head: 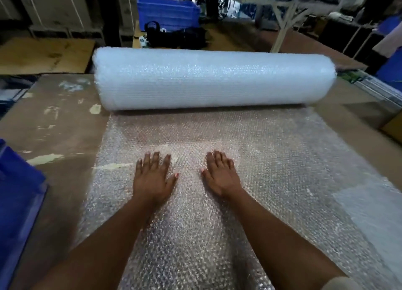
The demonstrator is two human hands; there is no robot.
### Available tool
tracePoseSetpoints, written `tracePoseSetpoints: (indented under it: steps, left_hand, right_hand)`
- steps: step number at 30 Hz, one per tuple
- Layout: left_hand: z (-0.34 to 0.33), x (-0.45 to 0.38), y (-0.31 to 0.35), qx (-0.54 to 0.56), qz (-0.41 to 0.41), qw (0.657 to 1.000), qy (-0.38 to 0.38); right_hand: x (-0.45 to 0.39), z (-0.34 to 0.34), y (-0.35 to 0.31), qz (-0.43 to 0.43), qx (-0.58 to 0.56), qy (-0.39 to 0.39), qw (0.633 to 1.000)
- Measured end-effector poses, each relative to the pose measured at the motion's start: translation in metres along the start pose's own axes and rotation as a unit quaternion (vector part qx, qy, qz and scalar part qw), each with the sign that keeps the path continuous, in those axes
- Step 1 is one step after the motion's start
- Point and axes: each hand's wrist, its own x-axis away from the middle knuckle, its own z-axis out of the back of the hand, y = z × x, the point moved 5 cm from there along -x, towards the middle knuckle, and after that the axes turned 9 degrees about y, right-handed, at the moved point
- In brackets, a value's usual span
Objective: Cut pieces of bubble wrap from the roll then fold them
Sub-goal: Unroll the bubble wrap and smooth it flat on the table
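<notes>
1. bubble wrap (272, 159) is laid unrolled on the table (54, 126), from the roll (213, 80) at 12 o'clock down toward 6.
2. left hand (152, 176) and right hand (219, 174) are pressed flat on it, fingers straight, slightly apart, nothing gripped.
3. wrinkles are best smoothed outward toward 9 and 3 before cutting; no cutter is seen.

My fat white bubble wrap roll (214, 79) lies crosswise, its clear unrolled sheet (272, 159) spread flat toward me.
</notes>
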Motion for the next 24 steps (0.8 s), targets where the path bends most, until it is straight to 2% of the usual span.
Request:
tracePoseSetpoints:
  steps: [6,9,14,19,24]
  left_hand:
    - [0.002,-0.029,0.089,0.023,0.007,0.999,0.022]
    - [-0.014,-0.039,0.121,0.022,0.006,1.0,0.005]
    - [-0.035,-0.036,0.13,0.005,0.026,1.0,0.007]
    - [-0.025,-0.051,0.142,0.007,0.053,0.999,0.009]
    - [-0.019,-0.096,0.163,0.008,0.057,0.998,0.041]
  right_hand:
    - [-0.025,0.019,0.036,0.029,0.025,0.002,0.999]
    - [-0.035,0.016,0.063,0.038,0.032,-0.009,0.999]
    - [-0.035,0.009,0.075,0.055,0.034,-0.013,0.998]
    - [-0.041,0.017,0.079,0.07,0.005,-0.033,0.997]
    - [-0.088,0.037,0.096,0.104,0.011,-0.003,0.994]
